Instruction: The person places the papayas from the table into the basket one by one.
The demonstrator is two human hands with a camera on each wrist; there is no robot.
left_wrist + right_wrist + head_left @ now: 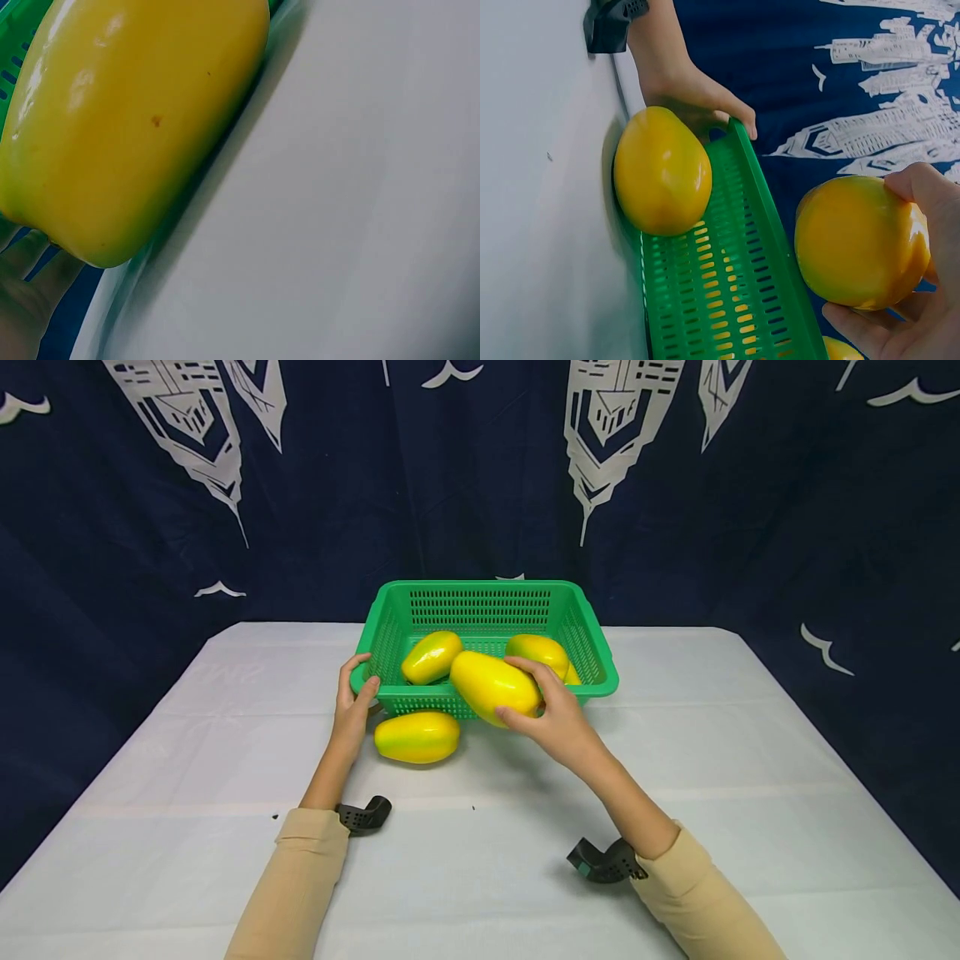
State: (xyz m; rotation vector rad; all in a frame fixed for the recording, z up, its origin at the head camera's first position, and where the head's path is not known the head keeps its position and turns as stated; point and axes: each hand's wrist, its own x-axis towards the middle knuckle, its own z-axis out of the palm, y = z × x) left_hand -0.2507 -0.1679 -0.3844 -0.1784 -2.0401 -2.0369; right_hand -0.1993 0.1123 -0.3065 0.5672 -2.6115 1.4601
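My right hand (558, 718) holds a yellow papaya (493, 687), thumb on the near side and fingers over the far side. In the head view this papaya overlaps the front rim of a green plastic basket (480, 587). The left hand (352, 706) grips the basket's left side near the front corner. Inside the basket lie a papaya (432, 657) on the left and another papaya (538, 652) on the right, with more yellow showing beside it. One more papaya (417, 737) lies on the table before the basket, near my left hand; it fills much of the left wrist view.
A white cloth covers the table (465, 877). Behind its far edge hangs a dark blue curtain (405, 468) with white building prints. Black wrist devices sit on the left wrist (365, 815) and right wrist (606, 862).
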